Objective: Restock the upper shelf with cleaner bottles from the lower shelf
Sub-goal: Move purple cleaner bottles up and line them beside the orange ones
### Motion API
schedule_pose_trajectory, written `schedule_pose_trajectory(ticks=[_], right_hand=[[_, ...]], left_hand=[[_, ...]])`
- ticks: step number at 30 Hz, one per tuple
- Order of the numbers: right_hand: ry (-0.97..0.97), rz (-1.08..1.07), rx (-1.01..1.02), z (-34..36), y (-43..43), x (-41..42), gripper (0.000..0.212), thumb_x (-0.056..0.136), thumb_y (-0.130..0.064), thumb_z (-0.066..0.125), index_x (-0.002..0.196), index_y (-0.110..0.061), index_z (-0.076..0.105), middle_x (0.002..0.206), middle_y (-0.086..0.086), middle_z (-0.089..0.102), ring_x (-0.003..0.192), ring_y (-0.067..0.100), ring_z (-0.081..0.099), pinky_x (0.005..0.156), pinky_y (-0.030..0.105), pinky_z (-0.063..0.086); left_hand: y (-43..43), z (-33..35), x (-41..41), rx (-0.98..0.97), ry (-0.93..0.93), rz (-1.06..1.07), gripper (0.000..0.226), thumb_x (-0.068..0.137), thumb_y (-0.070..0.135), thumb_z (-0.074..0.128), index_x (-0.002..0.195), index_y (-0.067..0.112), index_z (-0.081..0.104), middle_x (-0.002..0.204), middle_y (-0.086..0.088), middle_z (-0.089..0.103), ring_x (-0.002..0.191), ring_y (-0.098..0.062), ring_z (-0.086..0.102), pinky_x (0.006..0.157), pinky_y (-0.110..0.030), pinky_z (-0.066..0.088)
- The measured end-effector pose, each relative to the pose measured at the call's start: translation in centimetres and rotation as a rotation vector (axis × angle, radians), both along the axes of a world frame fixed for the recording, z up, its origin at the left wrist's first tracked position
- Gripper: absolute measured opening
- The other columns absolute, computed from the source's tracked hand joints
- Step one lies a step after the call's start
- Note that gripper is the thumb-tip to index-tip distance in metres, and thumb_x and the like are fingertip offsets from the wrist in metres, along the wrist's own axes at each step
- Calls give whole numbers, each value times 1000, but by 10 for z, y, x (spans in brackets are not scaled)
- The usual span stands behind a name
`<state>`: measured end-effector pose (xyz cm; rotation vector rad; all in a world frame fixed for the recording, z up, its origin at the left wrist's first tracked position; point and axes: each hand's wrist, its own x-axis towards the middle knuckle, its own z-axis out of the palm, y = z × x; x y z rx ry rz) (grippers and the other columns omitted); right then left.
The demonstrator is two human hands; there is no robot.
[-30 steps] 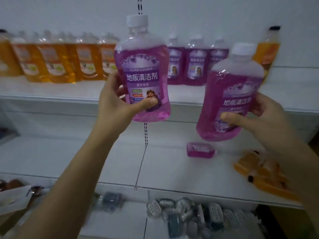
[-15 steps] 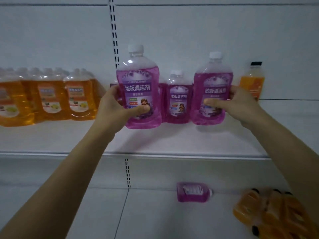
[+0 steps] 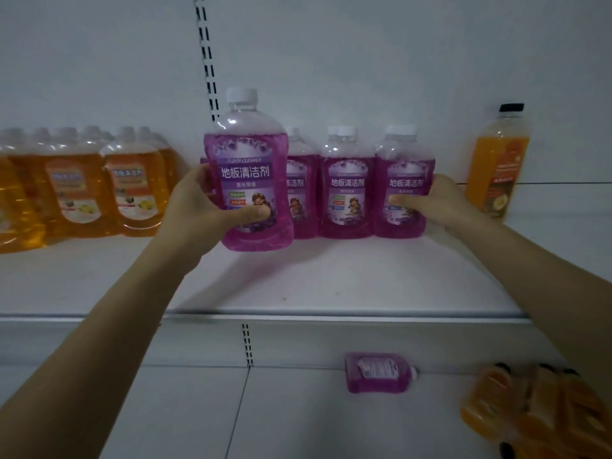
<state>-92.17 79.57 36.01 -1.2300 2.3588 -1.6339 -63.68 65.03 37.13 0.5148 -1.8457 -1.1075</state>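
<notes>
My left hand (image 3: 202, 207) grips a purple floor cleaner bottle (image 3: 251, 180) with a white cap, upright, just above or at the upper shelf (image 3: 298, 293), in front of the purple row. My right hand (image 3: 440, 200) holds a second purple bottle (image 3: 405, 173) that stands at the right end of that row, thumb across its label. Two more purple bottles (image 3: 346, 187) stand between them at the back. On the lower shelf (image 3: 198, 409) one purple bottle (image 3: 377, 372) lies on its side.
Several orange cleaner bottles (image 3: 82, 183) stand in a group at the left of the upper shelf. A tall orange bottle with a black cap (image 3: 496, 160) stands at the right. Orange bottles (image 3: 536, 415) lie in a heap on the lower shelf, bottom right.
Both hands have carried their purple bottles up and back onto the upper shelf. The right one now stands in the row beside the others; the left one has come closer to the row.
</notes>
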Motion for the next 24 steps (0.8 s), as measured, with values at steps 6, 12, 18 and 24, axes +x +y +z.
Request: schedule_pose_trajectory(ticks=[6, 12, 18, 24], right_hand=[[39, -142, 151, 0, 4, 3, 90, 70, -33, 78, 139, -5, 28, 142, 17, 40, 130, 31, 39, 105, 45, 36], [565, -332, 126, -12, 11, 66, 93, 75, -38, 72, 145, -9, 18, 153, 18, 10, 140, 34, 10, 113, 44, 13], [520, 171, 305, -28, -5, 135, 71, 82, -52, 55, 143, -33, 25, 154, -6, 13, 140, 13, 9, 107, 27, 10], [416, 247, 508, -36, -19, 149, 61, 86, -52, 45, 141, -28, 33, 149, -3, 29, 136, 13, 25, 107, 23, 17]], left_hand=[[-24, 1, 9, 16, -49, 28, 78, 43, 26, 77, 116, 14, 52, 98, 5, 65, 87, -8, 65, 64, -18, 52], [-54, -6, 15, 68, -117, 37, 68, 43, 20, 80, 105, 18, 54, 93, 4, 66, 84, -7, 64, 63, -20, 50], [-79, -10, 10, 61, -176, -3, 46, 56, 10, 83, 86, 29, 53, 84, 9, 65, 75, 0, 61, 57, -16, 45], [-87, -13, 5, 8, -192, -86, 45, 59, 9, 82, 81, 32, 50, 83, 10, 64, 78, -1, 60, 61, -19, 45]])
